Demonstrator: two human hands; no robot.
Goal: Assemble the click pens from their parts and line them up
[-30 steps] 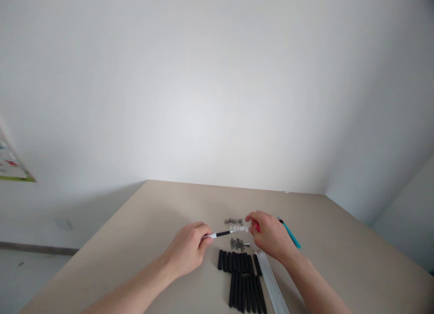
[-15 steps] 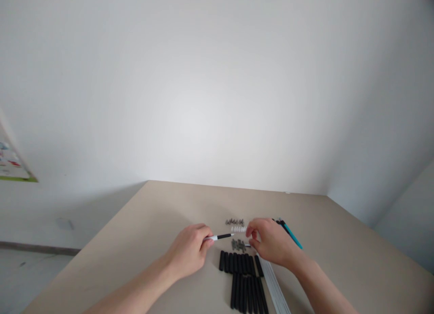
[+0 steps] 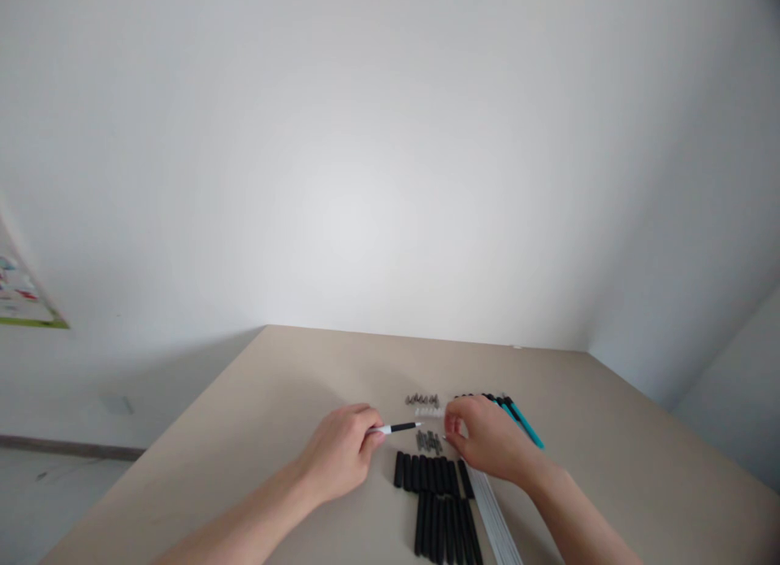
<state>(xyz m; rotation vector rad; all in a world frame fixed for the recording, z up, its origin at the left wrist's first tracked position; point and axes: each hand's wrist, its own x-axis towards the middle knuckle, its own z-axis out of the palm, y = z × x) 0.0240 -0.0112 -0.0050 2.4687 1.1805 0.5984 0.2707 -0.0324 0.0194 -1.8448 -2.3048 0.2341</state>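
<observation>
My left hand [image 3: 347, 451] is closed around a pen [image 3: 402, 427] with a white barrel and a black grip section, its pale tip pointing right. To the right, my right hand [image 3: 487, 435] has its thumb and fingers curled together. A small pale end shows at its thumb tip, but the thing itself is mostly hidden. Just left of those fingers lie small metal springs or clips [image 3: 422, 400], a row of clear small pieces [image 3: 428, 412] and a cluster of grey pieces [image 3: 429, 441]. Black grip tubes [image 3: 426, 471] lie in a row below.
Longer black tubes [image 3: 448, 528] lie nearest me, beside a bundle of thin white rods [image 3: 496, 520]. Behind my right hand, teal and black pens [image 3: 524, 423] are lined up. The beige table [image 3: 292, 370] meets a white wall.
My right hand has shifted very slightly, and the small thing at its thumb now shows less. My left hand holds the pen almost unmoved.
</observation>
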